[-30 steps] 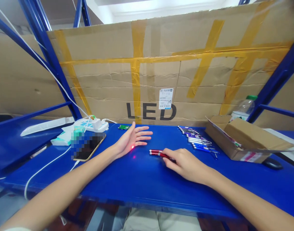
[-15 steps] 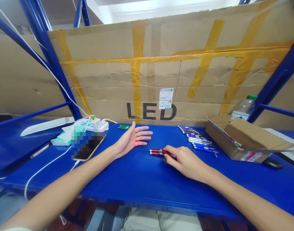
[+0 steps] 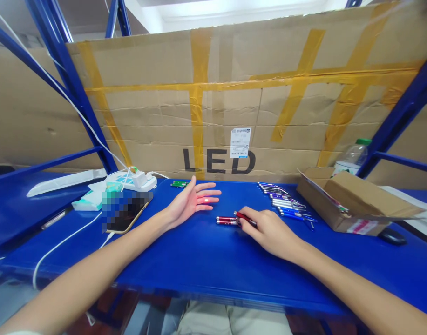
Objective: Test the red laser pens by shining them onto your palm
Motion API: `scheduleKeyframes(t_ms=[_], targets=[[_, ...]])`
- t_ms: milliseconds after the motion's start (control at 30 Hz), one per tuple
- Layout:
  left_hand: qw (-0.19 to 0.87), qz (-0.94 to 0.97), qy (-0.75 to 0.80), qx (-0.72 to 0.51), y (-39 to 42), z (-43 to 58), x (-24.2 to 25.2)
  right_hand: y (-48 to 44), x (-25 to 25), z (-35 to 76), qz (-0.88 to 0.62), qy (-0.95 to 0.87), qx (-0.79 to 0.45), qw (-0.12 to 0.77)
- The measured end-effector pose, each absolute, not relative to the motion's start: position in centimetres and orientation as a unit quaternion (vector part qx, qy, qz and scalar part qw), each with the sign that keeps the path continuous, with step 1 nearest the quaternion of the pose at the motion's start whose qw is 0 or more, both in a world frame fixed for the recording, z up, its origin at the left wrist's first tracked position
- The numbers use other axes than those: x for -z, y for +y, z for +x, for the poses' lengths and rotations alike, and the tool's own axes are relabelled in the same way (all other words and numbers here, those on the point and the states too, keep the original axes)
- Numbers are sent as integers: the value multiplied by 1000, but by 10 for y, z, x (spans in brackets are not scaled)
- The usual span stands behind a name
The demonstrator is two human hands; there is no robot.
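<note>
- Grip, right hand point(image 3: 271, 232): thumb and fingers pinch a red pen point(image 3: 244, 217), tip aimed left at the other palm.
- Left hand point(image 3: 180, 209): nothing in it, fingers extended and slightly apart, thumb up. Red light spot point(image 3: 206, 200) on the ring finger.
- Red pens point(image 3: 226, 220) lie mid-bench, between far and near edges, at the held pen's tip; can't tell if they touch it.
- Green piece point(image 3: 179, 184) at the bench point(image 3: 199, 265) far edge, behind the left thumb.
- Row of coloured pens point(image 3: 282, 204) right of centre, running from the far edge toward the near one.
- Open carton point(image 3: 342, 218) toward the far right corner; dark object point(image 3: 392, 236) beside it.
- Phone point(image 3: 127, 218) toward the left edge, power strip point(image 3: 148, 183) behind it near the far left corner.
</note>
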State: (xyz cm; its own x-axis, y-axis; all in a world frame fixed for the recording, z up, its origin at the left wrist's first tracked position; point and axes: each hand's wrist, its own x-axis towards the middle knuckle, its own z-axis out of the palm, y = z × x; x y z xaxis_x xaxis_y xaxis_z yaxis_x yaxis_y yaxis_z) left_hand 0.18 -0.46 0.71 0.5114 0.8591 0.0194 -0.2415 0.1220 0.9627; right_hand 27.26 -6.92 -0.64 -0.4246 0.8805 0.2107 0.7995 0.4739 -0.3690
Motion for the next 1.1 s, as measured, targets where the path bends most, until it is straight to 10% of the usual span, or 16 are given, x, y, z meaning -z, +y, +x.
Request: scheduleKeyframes(t_ms=[1100], targets=[[686,547,289,-383,-3,0,-4,-69,7,273,-504,-805,-128,286]])
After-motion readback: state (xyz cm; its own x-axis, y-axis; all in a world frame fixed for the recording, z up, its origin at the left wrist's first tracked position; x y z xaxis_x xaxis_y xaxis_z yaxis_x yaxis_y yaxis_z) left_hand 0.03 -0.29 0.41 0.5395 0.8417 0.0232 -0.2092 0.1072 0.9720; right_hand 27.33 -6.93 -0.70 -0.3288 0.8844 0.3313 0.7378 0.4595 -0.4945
